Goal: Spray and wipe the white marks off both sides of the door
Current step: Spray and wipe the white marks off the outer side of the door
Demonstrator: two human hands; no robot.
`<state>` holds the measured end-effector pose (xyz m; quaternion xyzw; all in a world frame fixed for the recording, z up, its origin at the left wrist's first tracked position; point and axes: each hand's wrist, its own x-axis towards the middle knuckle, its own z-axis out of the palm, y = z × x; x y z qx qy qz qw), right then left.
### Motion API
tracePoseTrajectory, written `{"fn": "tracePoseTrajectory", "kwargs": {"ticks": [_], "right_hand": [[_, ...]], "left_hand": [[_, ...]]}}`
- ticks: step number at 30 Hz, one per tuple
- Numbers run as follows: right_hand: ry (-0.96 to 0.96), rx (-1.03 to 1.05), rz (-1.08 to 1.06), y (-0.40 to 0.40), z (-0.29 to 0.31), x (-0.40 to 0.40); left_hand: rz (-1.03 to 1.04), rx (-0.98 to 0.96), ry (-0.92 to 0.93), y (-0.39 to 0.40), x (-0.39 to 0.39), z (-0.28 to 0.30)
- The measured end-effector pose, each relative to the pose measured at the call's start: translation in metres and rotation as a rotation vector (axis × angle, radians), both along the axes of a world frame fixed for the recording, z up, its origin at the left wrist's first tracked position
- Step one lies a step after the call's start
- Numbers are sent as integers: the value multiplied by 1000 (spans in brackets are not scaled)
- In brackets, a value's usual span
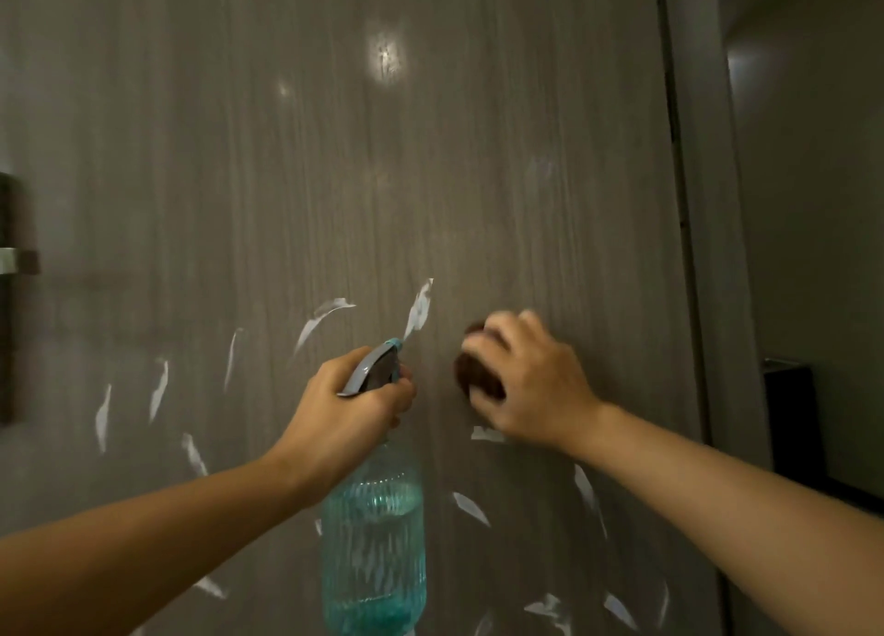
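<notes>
A grey wood-grain door (335, 181) fills the view. Several white marks (418, 308) streak its lower half in a rough ring. My left hand (344, 410) grips the grey trigger head of a clear blue ribbed spray bottle (375, 549), nozzle pointing at the door. My right hand (526, 377) holds a dark brown cloth (478, 372) pressed against the door, just right of the nozzle; this hand is blurred. One white mark (485, 433) lies directly below the right hand.
A dark door handle plate (9, 296) sits at the left edge. The door's right edge and frame (689, 253) run down the right side. Beyond it stands dark furniture (794, 420) against a wall.
</notes>
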<state>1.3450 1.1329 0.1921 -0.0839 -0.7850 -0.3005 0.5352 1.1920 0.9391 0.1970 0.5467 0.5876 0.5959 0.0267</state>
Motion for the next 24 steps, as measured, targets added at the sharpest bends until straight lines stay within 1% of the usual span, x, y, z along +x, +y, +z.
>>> {"fn": "tracePoseTrajectory", "kwargs": {"ticks": [2,4,7,11,14,19,22,24], "right_hand": [[259,-145,1,-5,42,-8],[447,-242,16,-9,74,-17],[557,-253,-4,-14,89,-29],[560,-262,-27,-19,89,-29],[556,-306,-16,-24,100,-32],[550,-306,-7,-32,126,-46],[484,-255,13,-39,115,-53],[360,-188,19,-43,85,-56]], "left_hand": [[14,3,3,2,-4,0],[30,8,-1,4,-7,-1],[42,5,4,6,-10,-3],[31,37,32,5,-8,0],[13,74,9,9,-4,12],[-36,41,-37,8,-4,22],[-35,52,-77,-2,-12,16],[-30,67,-73,-12,-20,11]]}}
